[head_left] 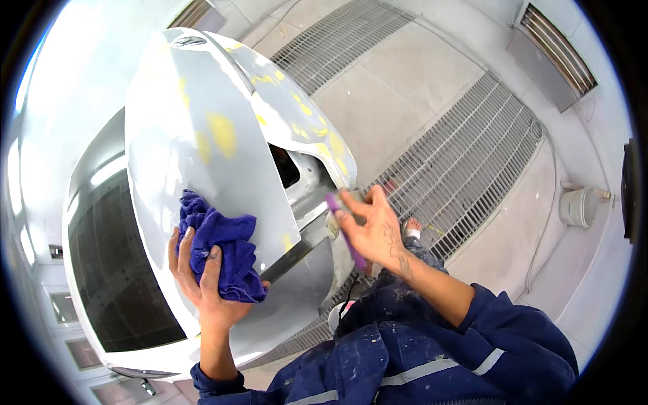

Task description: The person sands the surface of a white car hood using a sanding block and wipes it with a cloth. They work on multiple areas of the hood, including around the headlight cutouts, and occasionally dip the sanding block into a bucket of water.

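Observation:
In my left hand (206,280) is a bunched blue-purple cloth (226,253), held against the grey body panel of a car. My right hand (374,229) pinches a thin purple pad (347,233), seen nearly edge-on, beside the car's corner. What the pad's faces look like cannot be made out. The car's trunk lid (196,108) is dull grey with yellow patches (221,135) and white areas. An open recess (307,175) with bare edges lies at the corner, just left of my right hand.
The car's dark rear window (121,263) is at the left. Metal floor gratings (466,155) run beside the car. A whitish bucket (578,207) stands by the right wall, where a hose (550,223) trails along the floor. Vents (557,50) sit in the wall.

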A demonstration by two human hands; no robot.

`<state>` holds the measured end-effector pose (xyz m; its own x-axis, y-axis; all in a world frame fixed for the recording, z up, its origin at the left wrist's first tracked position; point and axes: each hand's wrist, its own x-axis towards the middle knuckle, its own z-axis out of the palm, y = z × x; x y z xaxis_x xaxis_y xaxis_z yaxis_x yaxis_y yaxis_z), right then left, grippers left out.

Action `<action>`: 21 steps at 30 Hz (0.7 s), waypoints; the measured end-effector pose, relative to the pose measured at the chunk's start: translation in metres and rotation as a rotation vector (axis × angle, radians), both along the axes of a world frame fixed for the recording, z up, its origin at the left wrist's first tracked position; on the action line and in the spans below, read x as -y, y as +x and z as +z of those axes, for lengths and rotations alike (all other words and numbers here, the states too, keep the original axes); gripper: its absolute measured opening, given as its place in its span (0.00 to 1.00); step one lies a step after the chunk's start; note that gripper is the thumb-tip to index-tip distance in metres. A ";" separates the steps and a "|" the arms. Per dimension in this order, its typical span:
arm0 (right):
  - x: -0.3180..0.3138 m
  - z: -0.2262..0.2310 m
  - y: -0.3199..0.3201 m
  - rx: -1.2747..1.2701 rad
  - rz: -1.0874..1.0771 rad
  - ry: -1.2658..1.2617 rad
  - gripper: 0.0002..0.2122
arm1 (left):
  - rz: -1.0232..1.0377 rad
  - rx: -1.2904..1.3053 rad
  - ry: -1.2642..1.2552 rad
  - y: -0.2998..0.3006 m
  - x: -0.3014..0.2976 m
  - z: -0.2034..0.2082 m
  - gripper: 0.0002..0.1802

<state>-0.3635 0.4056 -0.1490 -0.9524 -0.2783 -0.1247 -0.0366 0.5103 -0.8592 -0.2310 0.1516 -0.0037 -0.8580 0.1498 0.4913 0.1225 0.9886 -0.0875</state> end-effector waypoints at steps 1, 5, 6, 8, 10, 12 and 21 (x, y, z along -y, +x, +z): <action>0.000 -0.008 -0.007 0.005 -0.024 0.030 0.22 | 0.005 0.012 -0.007 0.001 0.000 0.002 0.50; 0.003 -0.001 0.008 -0.038 -0.020 -0.081 0.22 | 0.011 0.038 -0.011 0.005 0.002 0.004 0.53; 0.001 0.010 0.015 -0.037 0.019 -0.062 0.22 | 0.006 0.041 -0.003 0.003 0.001 0.006 0.52; 0.000 -0.009 0.005 -0.089 -0.024 0.000 0.22 | -0.005 0.043 0.012 0.000 0.001 0.005 0.50; 0.000 -0.017 -0.008 -0.047 -0.062 0.003 0.23 | -0.022 0.026 0.021 -0.003 0.002 0.002 0.48; 0.005 -0.011 0.003 -0.065 -0.064 -0.071 0.22 | -0.022 0.016 0.020 -0.003 0.003 0.001 0.47; 0.017 -0.005 0.023 -0.049 -0.130 -0.214 0.22 | -0.035 0.001 0.012 -0.003 0.005 0.001 0.45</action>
